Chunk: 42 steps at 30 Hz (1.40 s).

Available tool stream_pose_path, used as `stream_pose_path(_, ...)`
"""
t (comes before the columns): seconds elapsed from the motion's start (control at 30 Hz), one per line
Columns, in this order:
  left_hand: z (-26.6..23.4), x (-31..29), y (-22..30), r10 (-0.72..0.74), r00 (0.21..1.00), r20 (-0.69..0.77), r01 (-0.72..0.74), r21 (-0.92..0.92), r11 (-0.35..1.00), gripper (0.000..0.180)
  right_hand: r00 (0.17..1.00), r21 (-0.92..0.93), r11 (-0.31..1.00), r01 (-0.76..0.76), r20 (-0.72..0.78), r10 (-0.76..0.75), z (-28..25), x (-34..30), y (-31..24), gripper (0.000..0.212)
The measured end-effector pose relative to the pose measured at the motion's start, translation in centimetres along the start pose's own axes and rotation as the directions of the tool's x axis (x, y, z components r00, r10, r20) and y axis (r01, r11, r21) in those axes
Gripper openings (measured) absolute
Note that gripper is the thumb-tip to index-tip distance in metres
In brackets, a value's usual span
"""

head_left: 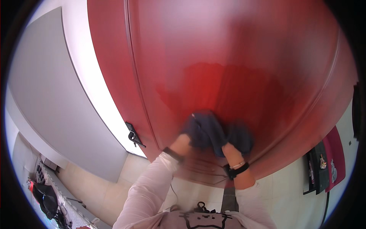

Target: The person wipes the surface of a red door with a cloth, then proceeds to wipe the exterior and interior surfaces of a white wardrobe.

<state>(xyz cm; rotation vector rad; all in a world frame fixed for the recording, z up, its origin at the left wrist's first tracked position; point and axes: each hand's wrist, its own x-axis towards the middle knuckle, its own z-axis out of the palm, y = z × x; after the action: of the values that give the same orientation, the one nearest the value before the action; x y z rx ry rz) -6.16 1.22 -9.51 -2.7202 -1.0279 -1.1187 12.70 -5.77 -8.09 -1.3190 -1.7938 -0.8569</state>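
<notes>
Dark navy cloth [207,129] up against a big red door [259,49], bunched into two lobes and pretty blurry. Left hand [185,139] and right hand [230,149] mostly buried in it, close together, so honestly can't tell about the fingers: spread, pinching, whatever, no clue. Black band [173,154] on the left wrist, black strap [238,172] plus thin bracelet [237,165] on the right, pale pink sleeves [150,187] on both arms. Just above the cloth, a wide patch [206,82] of deeper, brighter red. Lever handle [134,136] off to the left, well apart from the cloth. Further left, a tall grey panel [53,87]. Pale tiled floor [190,194] below.
</notes>
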Motion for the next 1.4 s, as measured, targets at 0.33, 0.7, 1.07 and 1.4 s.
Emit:
stream_pose_path(0.33, 0.3, 3.4, -1.5, -0.257, 0.846, -0.468, 0.162, -0.234, 0.959, 0.045, 0.964, 0.501, 0.824, 0.264, -0.105, -0.245, -2.1, 11.8, -2.1, 0.051)
stream_pose_path(0.7, 3.4, 0.6, 2.7, -0.485, 0.718, -0.500, 0.369, -0.318, 0.873, 0.047, 0.773, 0.551, 0.710, 0.439, 0.171, -0.611, 0.1, 8.5, -2.8, 0.031)
stream_pose_path(1.07, -3.2, 3.4, 1.5, -0.463, 0.708, -0.534, 0.332, -0.328, 0.885, 0.051, 0.807, 0.195, 0.788, 0.584, -0.030, -0.590, -5.5, 17.5, -4.7, 0.020)
stream_pose_path(1.4, 6.5, -0.5, 8.3, -0.363, 0.854, -0.372, 0.285, -0.248, 0.926, 0.044, 0.716, 0.349, 0.725, 0.594, 0.182, -0.674, -2.2, 5.6, 2.4, 0.024)
